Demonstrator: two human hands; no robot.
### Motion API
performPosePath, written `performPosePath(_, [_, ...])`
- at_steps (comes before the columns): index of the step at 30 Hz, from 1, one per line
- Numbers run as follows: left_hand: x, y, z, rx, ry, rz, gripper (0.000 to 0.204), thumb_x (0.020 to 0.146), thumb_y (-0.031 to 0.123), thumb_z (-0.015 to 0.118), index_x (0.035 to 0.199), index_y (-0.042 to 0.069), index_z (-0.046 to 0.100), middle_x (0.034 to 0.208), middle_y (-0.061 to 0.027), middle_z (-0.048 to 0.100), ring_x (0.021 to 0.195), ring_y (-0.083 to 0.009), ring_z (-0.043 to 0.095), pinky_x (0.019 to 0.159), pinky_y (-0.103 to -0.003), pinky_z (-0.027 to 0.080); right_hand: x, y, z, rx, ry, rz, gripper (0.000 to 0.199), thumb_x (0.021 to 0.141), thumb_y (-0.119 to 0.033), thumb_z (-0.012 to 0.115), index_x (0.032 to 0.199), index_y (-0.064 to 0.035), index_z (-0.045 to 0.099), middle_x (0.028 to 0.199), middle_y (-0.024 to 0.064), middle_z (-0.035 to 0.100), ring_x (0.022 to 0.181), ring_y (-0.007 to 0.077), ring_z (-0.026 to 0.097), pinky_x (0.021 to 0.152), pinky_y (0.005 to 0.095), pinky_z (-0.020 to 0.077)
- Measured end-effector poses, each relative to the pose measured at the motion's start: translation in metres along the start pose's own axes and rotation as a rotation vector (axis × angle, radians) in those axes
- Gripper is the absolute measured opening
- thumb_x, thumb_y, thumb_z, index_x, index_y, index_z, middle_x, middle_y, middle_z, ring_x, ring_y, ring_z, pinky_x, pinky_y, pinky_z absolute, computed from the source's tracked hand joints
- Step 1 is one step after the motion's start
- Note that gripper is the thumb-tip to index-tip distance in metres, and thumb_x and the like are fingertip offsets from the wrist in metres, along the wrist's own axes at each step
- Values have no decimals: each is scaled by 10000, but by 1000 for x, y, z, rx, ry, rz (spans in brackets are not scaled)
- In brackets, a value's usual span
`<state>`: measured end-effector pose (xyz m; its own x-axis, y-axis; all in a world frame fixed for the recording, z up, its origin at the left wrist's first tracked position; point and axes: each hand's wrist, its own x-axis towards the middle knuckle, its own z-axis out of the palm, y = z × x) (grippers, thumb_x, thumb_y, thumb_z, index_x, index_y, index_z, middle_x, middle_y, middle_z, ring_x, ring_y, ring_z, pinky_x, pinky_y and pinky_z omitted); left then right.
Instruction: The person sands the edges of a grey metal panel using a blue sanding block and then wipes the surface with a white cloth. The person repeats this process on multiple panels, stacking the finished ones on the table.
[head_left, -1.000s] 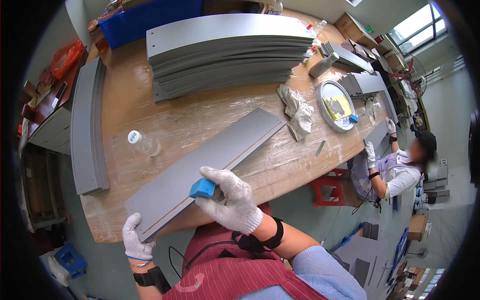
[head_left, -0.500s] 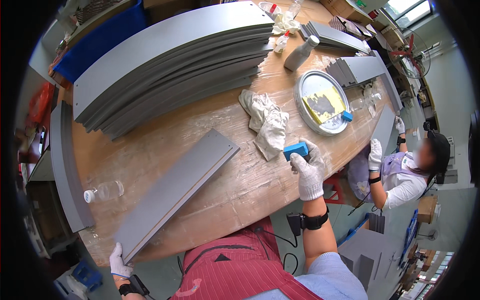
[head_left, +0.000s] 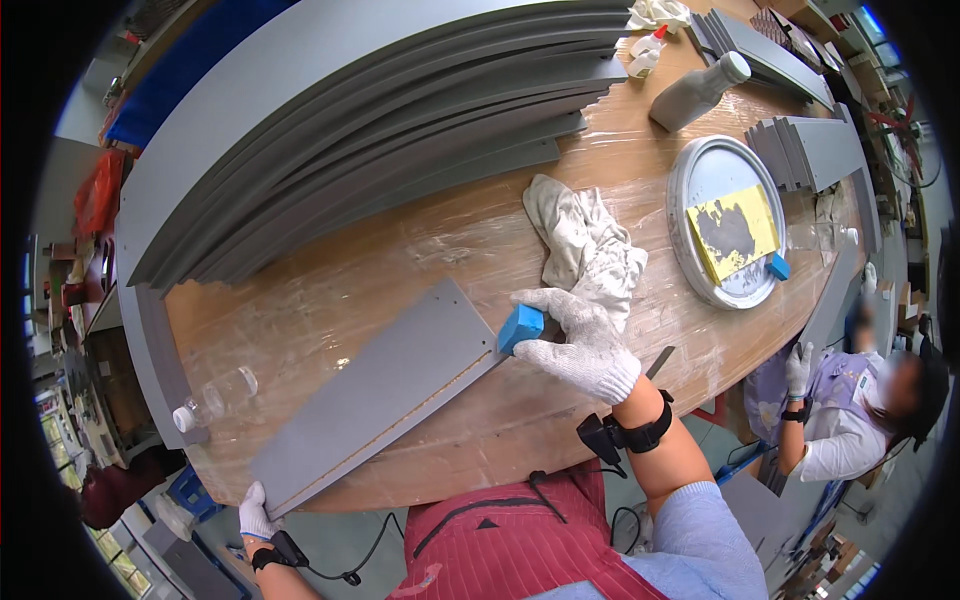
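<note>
A long grey board [head_left: 375, 392] lies slanted on the table, a narrow brownish groove running along its near edge. My left hand [head_left: 257, 510], in a white knit glove, grips the board's near left corner. Pinched between the thumb and fingers of my gloved right hand [head_left: 588, 348] is a small blue block [head_left: 521, 328]. The block is at the board's far right end, by the end of the groove; whether it touches is hard to tell. Just beyond my right hand lies a crumpled, stained white cloth [head_left: 585, 245].
A tall stack of grey boards [head_left: 400, 110] fills the far left. To the right are a round grey lid [head_left: 690, 240] with a smeared yellow sheet [head_left: 735, 235], a second blue block [head_left: 778, 266] and a grey bottle [head_left: 698, 92]. A clear bottle [head_left: 215, 400] lies left. A co-worker [head_left: 850, 410] sits right.
My right hand has carried the blue block leftward to the board's far right end. My left hand stays on the near corner. The whole view has shifted, with the lid now farther right.
</note>
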<state>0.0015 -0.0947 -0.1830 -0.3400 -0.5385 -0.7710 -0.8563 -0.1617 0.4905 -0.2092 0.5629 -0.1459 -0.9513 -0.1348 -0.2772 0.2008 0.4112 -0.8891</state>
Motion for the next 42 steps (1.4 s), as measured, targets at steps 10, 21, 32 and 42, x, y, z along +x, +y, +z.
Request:
performPosePath(10, [-12, 7, 15, -100, -6, 55, 350, 1007, 312, 582, 1248, 59, 611, 1050, -58, 708, 849, -218, 693, 670, -371, 565, 41, 11, 15, 38, 95, 69, 515, 783, -224, 767, 1255, -55, 645, 1108, 132, 688, 923, 207, 671, 830, 323, 545])
performPosePath(21, [-11, 8, 7, -65, -54, 17, 333, 1016, 310, 578, 1233, 60, 611, 1106, -56, 696, 967, -231, 678, 843, -421, 571, 53, 11, 25, 21, 73, 128, 492, 792, -208, 774, 1240, -45, 651, 1141, 159, 686, 1016, 240, 681, 886, 334, 542])
performPosePath(32, [-21, 4, 30, -143, -54, 33, 447, 1011, 276, 591, 1387, 49, 507, 1293, -95, 610, 1155, -252, 606, 974, -434, 518, 28, 11, 31, 725, -152, 382, 588, 818, -164, 800, 1327, -20, 544, 1159, 60, 634, 1041, 143, 618, 900, 294, 526])
performPosePath(42, [-58, 67, 185, 1030, 468, 876, 433, 929, 137, 625, 1346, 34, 569, 1338, -186, 575, 1211, -348, 561, 1044, -412, 444, -24, 7, 35, 447, 8, 204, 593, 755, -237, 850, 1253, -16, 616, 1134, 83, 664, 1043, 164, 631, 927, 319, 509])
